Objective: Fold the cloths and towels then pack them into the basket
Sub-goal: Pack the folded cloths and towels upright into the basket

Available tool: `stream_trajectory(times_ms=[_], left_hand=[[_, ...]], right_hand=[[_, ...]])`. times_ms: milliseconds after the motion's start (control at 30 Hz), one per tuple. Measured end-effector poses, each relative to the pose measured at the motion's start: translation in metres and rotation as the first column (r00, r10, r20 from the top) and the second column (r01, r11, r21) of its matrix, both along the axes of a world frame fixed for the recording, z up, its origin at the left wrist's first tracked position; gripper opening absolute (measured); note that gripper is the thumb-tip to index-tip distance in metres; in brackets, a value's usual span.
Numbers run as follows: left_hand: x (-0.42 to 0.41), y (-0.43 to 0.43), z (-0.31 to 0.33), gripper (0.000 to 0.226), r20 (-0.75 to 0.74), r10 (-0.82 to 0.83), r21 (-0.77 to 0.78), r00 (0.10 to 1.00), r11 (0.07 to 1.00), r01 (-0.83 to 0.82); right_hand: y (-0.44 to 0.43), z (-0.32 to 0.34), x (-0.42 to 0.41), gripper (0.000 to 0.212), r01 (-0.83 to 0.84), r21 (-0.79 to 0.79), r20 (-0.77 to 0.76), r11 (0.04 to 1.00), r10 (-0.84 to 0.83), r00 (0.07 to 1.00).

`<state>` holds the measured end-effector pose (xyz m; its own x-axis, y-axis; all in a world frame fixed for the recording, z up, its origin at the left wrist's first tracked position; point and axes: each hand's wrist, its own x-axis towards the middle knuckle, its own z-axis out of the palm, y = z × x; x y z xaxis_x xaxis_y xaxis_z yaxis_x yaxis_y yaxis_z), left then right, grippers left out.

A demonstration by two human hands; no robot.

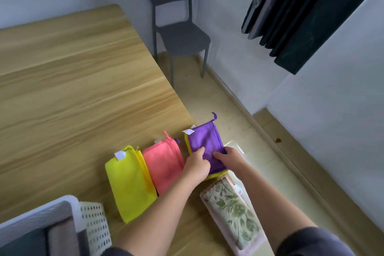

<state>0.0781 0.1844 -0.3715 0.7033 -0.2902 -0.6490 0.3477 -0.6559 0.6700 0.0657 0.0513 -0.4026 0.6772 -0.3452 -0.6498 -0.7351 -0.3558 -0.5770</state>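
Edge: purple cloth (pixel 204 141) is jutting past the table (pixel 83 89) rim.
Hands: left hand (pixel 196 165) and right hand (pixel 228 157) are both pinching it.
Look: folded, yellow underneath.

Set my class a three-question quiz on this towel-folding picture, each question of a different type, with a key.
1. True or false: the left hand and the right hand both hold the purple cloth.
2. What colour is the folded cloth lying nearest the white basket? A yellow, B coral, C purple.
3. Fill in: the leaf-print towel lies on top of a ____ towel.
Key: 1 true; 2 A, the yellow cloth; 3 pink, the pink towel.
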Motion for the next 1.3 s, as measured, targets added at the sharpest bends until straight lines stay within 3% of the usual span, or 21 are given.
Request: stream_trajectory(times_ms=[133,233,300,433,567,633,700,800,867,967,1100,1200,1300], left_hand=[[0.007,-0.008,-0.015,0.049,0.039,0.199,-0.123,0.979,0.974,-0.193],[0.014,-0.008,-0.02,0.032,0.113,0.395,-0.089,0.912,0.918,-0.387],[0.021,-0.01,-0.021,0.033,0.105,0.461,-0.065,0.881,0.888,-0.456],[0.029,-0.016,-0.014,0.037,-0.036,0.525,-0.086,0.85,0.846,-0.526],[0.033,-0.009,0.004,0.021,-0.328,0.495,-0.294,0.804,0.756,-0.585],[0.032,-0.003,0.017,0.018,-0.358,0.448,-0.344,0.819,0.752,-0.562],[0.027,0.007,0.035,0.013,-0.264,0.455,-0.381,0.851,0.761,-0.525],[0.017,0.026,0.066,0.007,0.016,0.454,-0.362,0.891,0.833,-0.418],[0.005,0.049,0.087,0.003,0.172,0.448,-0.33,0.878,0.866,-0.377],[-0.015,0.087,0.115,0.004,0.36,0.459,-0.267,0.812,0.885,-0.382],[-0.048,0.158,0.146,0.015,0.655,0.438,-0.187,0.616,0.884,-0.429],[-0.067,0.205,0.158,0.017,0.727,0.43,-0.179,0.535,0.872,-0.457],[-0.086,0.26,0.166,0.016,0.661,0.524,-0.245,0.537,0.827,-0.506]], right_hand=[[-0.017,-0.006,0.005,0.01,0.09,0.075,0.045,0.993,-0.094,0.995],[-0.022,-0.007,0.007,0.008,0.133,0.137,0.102,0.982,-0.148,0.984],[-0.023,-0.004,0.008,0.01,0.173,0.225,0.154,0.959,-0.21,0.965],[-0.026,0.012,0.007,0.011,0.214,0.491,0.215,0.845,-0.355,0.91],[-0.023,0.041,0.0,0.019,0.206,0.72,0.194,0.662,-0.478,0.857],[-0.019,0.053,-0.006,0.021,0.181,0.788,0.183,0.589,-0.503,0.845],[-0.008,0.069,-0.015,0.028,0.153,0.83,0.173,0.536,-0.51,0.843],[0.014,0.085,-0.027,0.047,0.11,0.87,0.165,0.481,-0.493,0.854],[0.036,0.097,-0.036,0.044,0.079,0.875,0.186,0.478,-0.482,0.856],[0.073,0.114,-0.047,0.039,0.04,0.881,0.214,0.472,-0.471,0.855],[0.14,0.135,-0.065,0.04,-0.024,0.882,0.257,0.471,-0.437,0.862],[0.183,0.144,-0.077,0.039,-0.067,0.875,0.29,0.48,-0.407,0.866],[0.232,0.15,-0.093,0.032,-0.111,0.873,0.317,0.475,-0.38,0.869]])
